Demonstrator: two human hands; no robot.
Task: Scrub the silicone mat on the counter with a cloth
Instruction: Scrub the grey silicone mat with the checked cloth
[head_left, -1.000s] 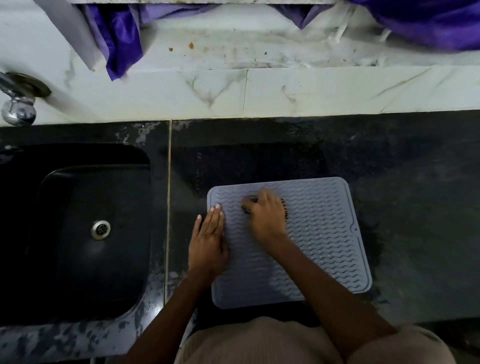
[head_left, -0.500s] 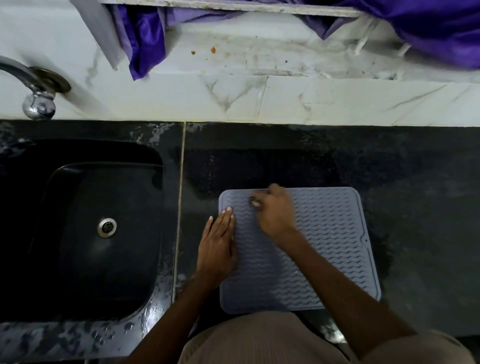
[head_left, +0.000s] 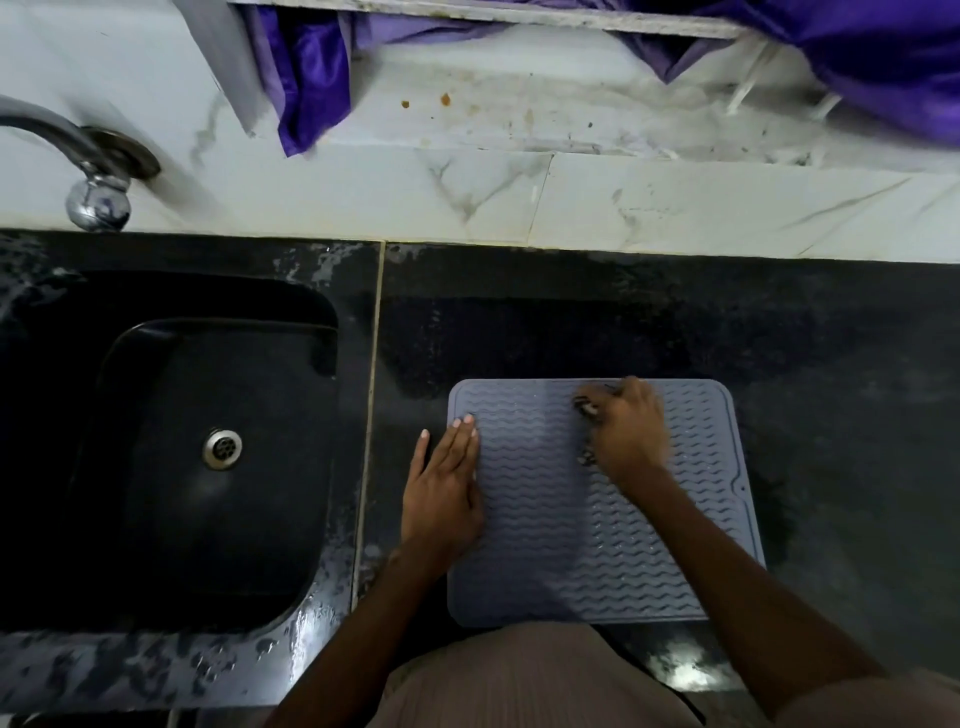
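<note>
- The grey rectangular silicone mat with wavy ridges (head_left: 587, 519) lies flat on the black stone counter (head_left: 831, 374), just right of the dark sink basin (head_left: 208, 467), its near edge by my body.
- My left hand (head_left: 441, 493) lies flat with fingers straight on the mat's left edge, partly on the counter; I judge it is there to pin the mat so it does not slide.
- My right hand (head_left: 626, 431) is curled over a small dark cloth (head_left: 587, 408) near the mat's far edge, pressing it down. Only bits of the cloth show past my fingers, so its shape is unclear.
- Fine droplets speckle the ridges, so the surface is probably slick; hence the steadying palm.
- A chrome tap (head_left: 93, 176) sits on the white marble ledge (head_left: 519, 197) behind the sink, and purple fabric (head_left: 311, 78) hangs above.
</note>
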